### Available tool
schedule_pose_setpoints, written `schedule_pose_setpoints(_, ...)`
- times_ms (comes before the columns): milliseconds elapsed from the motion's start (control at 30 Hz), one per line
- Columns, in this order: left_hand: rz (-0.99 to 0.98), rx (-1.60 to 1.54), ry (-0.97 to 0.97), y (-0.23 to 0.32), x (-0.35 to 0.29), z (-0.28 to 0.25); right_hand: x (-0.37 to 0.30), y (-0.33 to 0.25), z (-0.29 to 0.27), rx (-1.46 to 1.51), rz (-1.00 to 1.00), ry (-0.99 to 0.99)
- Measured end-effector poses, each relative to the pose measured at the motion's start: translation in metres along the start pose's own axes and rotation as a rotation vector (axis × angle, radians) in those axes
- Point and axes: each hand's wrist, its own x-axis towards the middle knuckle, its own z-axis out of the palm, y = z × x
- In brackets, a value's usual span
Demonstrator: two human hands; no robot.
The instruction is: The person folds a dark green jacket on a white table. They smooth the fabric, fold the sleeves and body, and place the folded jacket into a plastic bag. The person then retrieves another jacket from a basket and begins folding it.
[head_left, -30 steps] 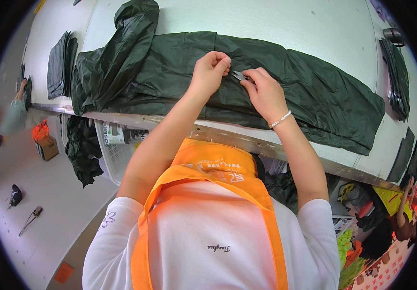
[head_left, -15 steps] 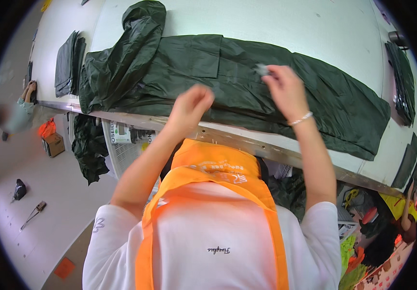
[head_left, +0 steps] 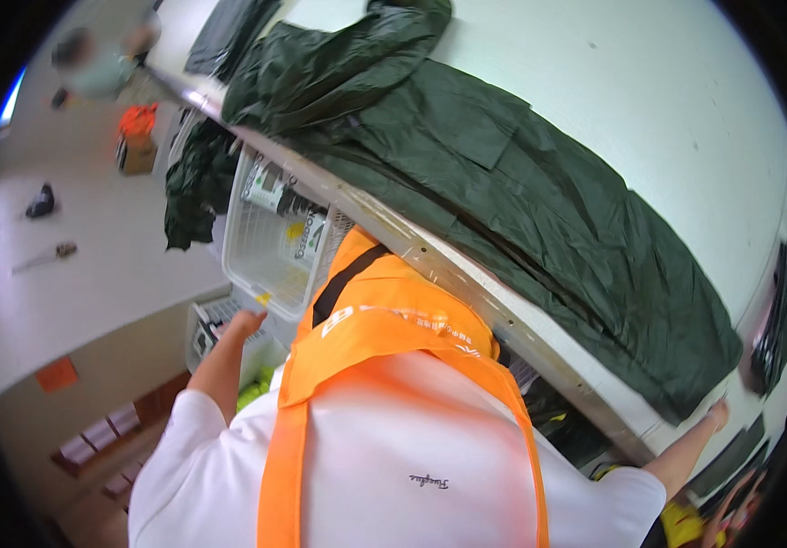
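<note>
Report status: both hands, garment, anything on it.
Left hand by white basket. Right hand near right end of green garment, contents unclear. Garment on table, nothing seen atop it.

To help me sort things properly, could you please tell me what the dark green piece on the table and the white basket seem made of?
The dark green piece looks like thin synthetic fabric, perhaps coated, with a slight sheen: it shows soft highlights and fine creases. The white basket is probably moulded plastic, judging by its even rim and lattice-like walls.
</note>
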Motion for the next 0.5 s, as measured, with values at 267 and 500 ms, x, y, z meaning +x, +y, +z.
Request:
schedule_pose_setpoints(267, -0.019, -0.281, 0.258, 0.075, -0.055, -0.092, -0.009, -0.093, 0.014, 0.146, 0.094, 0.049)
schedule_pose_setpoints(500, 0.073, -0.322, 0.269, 0.095, -0.017, -0.103, -0.181, -0.413, -0.134, 1.026, -0.784, 0.255)
